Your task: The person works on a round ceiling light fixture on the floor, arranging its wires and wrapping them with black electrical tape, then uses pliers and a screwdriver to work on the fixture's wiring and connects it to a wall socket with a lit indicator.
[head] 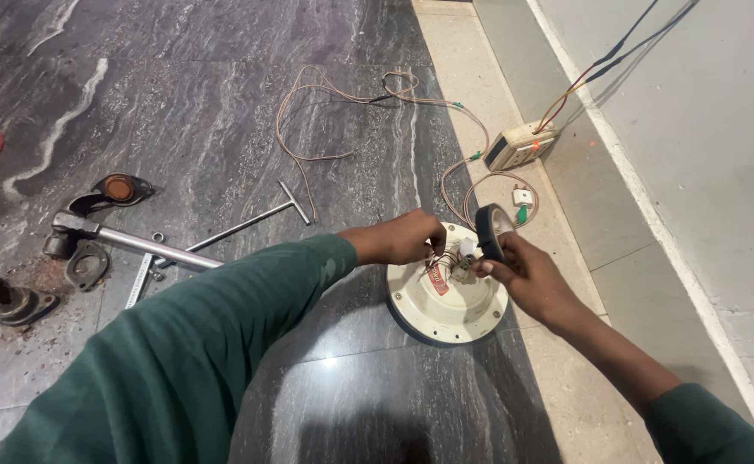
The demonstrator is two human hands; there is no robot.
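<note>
The person wore a long-sleeved top of dark green cloth — plain, with no print, stripe or button showing. The left sleeve [179, 352] was loose and broad, its fabric folded into soft creases along the forearm, and it ended in a simple hemmed cuff just short of the wrist. The right sleeve [712, 430] was of the same green and showed only at the lower corner — pushed up, so the forearm below it was bare. Both hands were bare, without gloves, rings or a watch.

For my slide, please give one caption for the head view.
Left hand at motor wires; right hand holds black tape roll.
</note>
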